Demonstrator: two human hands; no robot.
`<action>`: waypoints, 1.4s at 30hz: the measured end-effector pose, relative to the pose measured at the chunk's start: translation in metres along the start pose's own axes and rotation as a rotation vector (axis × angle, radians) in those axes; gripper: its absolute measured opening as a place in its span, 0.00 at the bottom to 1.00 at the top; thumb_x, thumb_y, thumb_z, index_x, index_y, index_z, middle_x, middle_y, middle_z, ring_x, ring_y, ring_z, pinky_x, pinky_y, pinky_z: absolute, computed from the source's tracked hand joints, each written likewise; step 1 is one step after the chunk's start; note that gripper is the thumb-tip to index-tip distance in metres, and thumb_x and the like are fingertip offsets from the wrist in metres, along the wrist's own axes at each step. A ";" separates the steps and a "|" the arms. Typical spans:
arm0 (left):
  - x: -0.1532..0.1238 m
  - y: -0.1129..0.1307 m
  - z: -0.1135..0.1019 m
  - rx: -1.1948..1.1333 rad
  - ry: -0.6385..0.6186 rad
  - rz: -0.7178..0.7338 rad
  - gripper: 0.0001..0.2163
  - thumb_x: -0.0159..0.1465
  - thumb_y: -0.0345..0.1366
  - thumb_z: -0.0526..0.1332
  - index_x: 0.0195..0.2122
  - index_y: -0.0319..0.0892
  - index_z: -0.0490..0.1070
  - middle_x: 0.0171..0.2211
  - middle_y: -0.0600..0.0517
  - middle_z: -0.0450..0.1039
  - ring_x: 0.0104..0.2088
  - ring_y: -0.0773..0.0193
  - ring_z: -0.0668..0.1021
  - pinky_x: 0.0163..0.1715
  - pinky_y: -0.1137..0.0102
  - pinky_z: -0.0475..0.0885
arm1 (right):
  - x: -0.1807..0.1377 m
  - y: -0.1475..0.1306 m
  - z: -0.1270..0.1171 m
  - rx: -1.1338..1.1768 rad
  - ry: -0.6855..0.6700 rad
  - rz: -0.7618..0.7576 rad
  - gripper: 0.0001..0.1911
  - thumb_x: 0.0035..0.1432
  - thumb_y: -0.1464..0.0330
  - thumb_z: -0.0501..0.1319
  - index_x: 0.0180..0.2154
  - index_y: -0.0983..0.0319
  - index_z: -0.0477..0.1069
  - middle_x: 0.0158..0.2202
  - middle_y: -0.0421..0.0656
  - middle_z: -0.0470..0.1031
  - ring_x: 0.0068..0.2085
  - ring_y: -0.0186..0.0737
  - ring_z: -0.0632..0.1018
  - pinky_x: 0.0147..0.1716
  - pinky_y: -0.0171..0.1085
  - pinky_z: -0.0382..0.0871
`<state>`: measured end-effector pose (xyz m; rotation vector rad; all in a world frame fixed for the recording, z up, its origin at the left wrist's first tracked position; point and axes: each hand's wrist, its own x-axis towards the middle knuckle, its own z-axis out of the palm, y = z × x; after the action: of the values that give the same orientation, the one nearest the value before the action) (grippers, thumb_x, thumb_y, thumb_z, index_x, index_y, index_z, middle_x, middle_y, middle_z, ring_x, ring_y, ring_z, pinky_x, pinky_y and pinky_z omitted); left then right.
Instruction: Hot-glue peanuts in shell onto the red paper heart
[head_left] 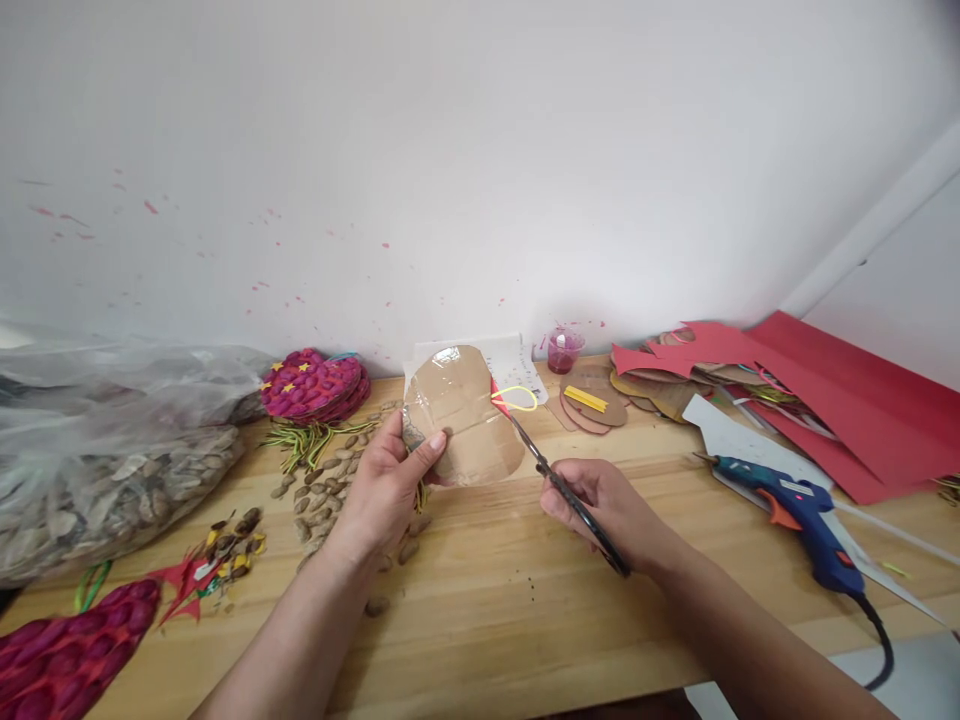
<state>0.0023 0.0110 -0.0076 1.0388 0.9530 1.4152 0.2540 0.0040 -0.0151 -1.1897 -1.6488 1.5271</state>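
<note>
Head view: my left hand (397, 462) pinches a rounded brown cardboard piece with glossy tape (476, 415), mid-scene above the pale wooden table (480, 610). My right hand (604, 512) grips black scissors (568, 492), tips by its right edge, near a yellow string loop (536, 400). Probably trimming; next snip needs a steady piece. Far face hidden; blade gap unclear.

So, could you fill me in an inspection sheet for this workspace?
Surface: wooden tabletop, a few dark specks on it.
Job's things: rounded cardboard piece with a yellow loop at its edge; scissors.
Clutter: brown shells, a plastic bag, red sheets, a glue gun.
Hands: left hand grips the cardboard piece; right hand holds the scissors.
Cables: black cord from the glue gun; far end unseen.
Surroundings: pale wall, reddish splashes.
</note>
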 end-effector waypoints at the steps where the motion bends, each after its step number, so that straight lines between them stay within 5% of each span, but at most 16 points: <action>1: 0.000 0.000 -0.001 0.009 -0.002 -0.001 0.19 0.60 0.39 0.72 0.50 0.43 0.73 0.42 0.50 0.78 0.31 0.69 0.76 0.25 0.78 0.72 | 0.000 0.001 0.000 0.006 -0.012 0.010 0.21 0.54 0.55 0.71 0.25 0.60 0.64 0.20 0.33 0.58 0.20 0.30 0.60 0.18 0.33 0.50; 17: -0.002 0.002 -0.001 0.084 -0.026 -0.027 0.22 0.62 0.40 0.70 0.56 0.45 0.69 0.42 0.51 0.77 0.28 0.70 0.75 0.21 0.78 0.75 | -0.001 0.005 -0.003 0.047 -0.063 0.103 0.17 0.57 0.54 0.68 0.29 0.60 0.70 0.17 0.31 0.60 0.15 0.29 0.61 0.12 0.31 0.57; 42: -0.003 -0.002 0.002 0.070 -0.009 -0.018 0.24 0.60 0.42 0.71 0.56 0.44 0.70 0.45 0.49 0.78 0.31 0.67 0.78 0.23 0.76 0.76 | -0.001 0.002 0.000 -0.029 -0.004 0.078 0.20 0.54 0.53 0.69 0.25 0.59 0.66 0.16 0.32 0.59 0.16 0.29 0.58 0.14 0.33 0.47</action>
<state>0.0049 0.0078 -0.0090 1.0848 1.0094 1.3695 0.2549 0.0029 -0.0164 -1.2807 -1.6493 1.5585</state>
